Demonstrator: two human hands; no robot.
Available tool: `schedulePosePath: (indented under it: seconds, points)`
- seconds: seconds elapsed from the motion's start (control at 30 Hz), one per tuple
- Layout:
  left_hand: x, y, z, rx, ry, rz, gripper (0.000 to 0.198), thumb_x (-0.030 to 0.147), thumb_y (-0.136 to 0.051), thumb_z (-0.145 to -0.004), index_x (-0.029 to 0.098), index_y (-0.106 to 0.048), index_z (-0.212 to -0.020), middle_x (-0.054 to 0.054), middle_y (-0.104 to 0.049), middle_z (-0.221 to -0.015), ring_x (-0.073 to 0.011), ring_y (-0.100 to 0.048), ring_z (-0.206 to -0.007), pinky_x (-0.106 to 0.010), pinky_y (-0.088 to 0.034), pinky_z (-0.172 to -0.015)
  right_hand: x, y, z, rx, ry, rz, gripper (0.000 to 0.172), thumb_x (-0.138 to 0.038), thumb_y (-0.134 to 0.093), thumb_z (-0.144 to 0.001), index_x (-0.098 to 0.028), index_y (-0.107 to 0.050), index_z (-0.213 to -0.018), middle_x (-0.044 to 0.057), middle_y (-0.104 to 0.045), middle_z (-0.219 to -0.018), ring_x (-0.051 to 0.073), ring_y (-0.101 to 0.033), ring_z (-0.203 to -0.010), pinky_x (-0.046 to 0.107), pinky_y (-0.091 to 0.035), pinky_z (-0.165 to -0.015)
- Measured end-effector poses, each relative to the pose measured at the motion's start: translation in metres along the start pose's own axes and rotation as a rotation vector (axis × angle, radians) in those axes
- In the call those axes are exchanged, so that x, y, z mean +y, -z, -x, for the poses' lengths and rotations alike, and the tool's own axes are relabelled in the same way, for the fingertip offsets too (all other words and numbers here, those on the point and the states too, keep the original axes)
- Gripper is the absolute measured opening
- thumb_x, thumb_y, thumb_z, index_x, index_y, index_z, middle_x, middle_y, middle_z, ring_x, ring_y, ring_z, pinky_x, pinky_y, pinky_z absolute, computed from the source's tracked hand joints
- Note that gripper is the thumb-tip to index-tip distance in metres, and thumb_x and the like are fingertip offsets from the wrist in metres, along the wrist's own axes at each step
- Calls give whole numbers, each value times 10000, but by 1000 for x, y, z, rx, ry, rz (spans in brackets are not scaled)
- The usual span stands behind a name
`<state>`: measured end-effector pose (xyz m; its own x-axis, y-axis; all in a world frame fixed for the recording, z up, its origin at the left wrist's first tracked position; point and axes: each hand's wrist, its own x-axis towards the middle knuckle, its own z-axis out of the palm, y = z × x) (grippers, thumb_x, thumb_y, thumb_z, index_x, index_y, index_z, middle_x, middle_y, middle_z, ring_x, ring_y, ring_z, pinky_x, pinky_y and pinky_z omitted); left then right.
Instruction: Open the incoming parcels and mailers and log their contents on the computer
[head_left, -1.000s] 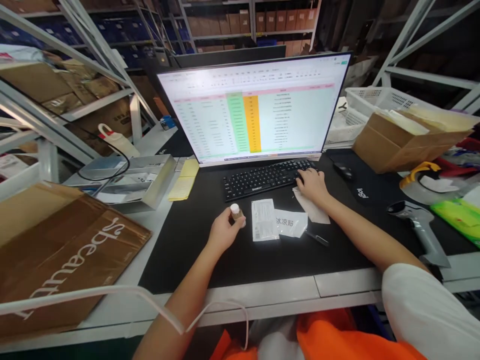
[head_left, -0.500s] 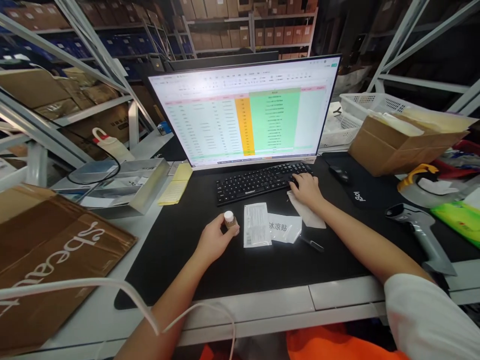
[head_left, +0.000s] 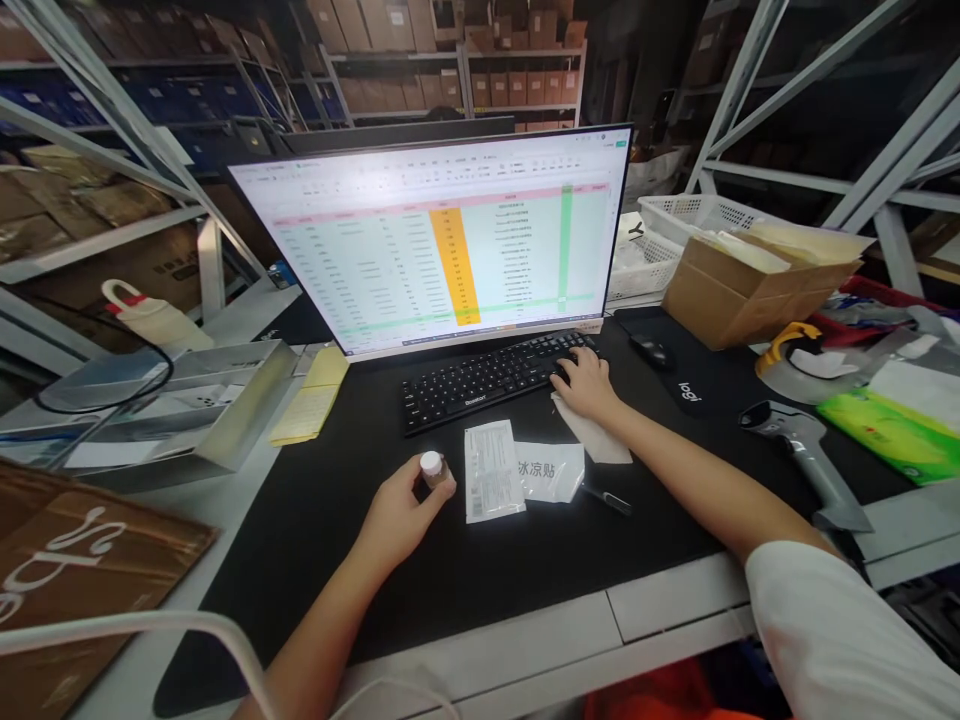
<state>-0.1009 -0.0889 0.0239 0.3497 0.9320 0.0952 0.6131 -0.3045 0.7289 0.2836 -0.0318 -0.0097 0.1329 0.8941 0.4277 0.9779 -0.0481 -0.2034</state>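
Note:
My left hand [head_left: 401, 505] is closed around a small brown bottle [head_left: 433, 470] with a white cap, above the black desk mat [head_left: 420, 610]. The fingers of my right hand [head_left: 586, 385] are spread on the right end of the black keyboard [head_left: 487, 385]; nothing is held in them. Between my hands lie a white printed packet [head_left: 493, 470], a second white packet [head_left: 559, 470] partly under it, and a dark pen [head_left: 609, 500]. A sheet of paper [head_left: 600, 440] lies partly under my right hand. Behind the keyboard, the monitor [head_left: 495, 250] shows a spreadsheet.
At the right are a mouse [head_left: 652, 350], a barcode scanner [head_left: 806, 460], a cardboard box [head_left: 720, 295], a tape roll [head_left: 795, 370] and a green pack [head_left: 885, 430]. To the left are yellow notes [head_left: 311, 400], a grey tray [head_left: 232, 430] and a brown box [head_left: 90, 550].
The camera view has shifted, so the desk appears further left. On the screen, the wide green block is replaced by a narrow green column further right. My left hand still holds the bottle.

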Motion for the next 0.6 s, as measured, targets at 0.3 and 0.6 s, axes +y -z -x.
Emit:
schedulePosePath:
  seconds: [0.3, 0.6]
  points:
    - [2, 0, 0, 18, 22, -8, 461, 596, -649, -857, 217, -681, -1117, -70, -755, -1112, -289, -693, -1033, -423, -532, -942, 8, 2, 2, -30, -102, 24, 530, -442, -440, -1046, -120, -588, -1441, 207, -485, -1528, 394, -355, -1428, 558, -352, -1082]
    - [2, -1, -1, 16, 12, 0, 435, 577, -642, -870, 213, -682, -1106, -66, -759, -1108, -277, -704, -1026, -408, -538, -930, 5, 6, 0, 98, -73, -37, 368, -395, -486, -1022, -140, -733, -1118, 198, -613, -1381, 379, -375, -1421, 543, -331, -1066]
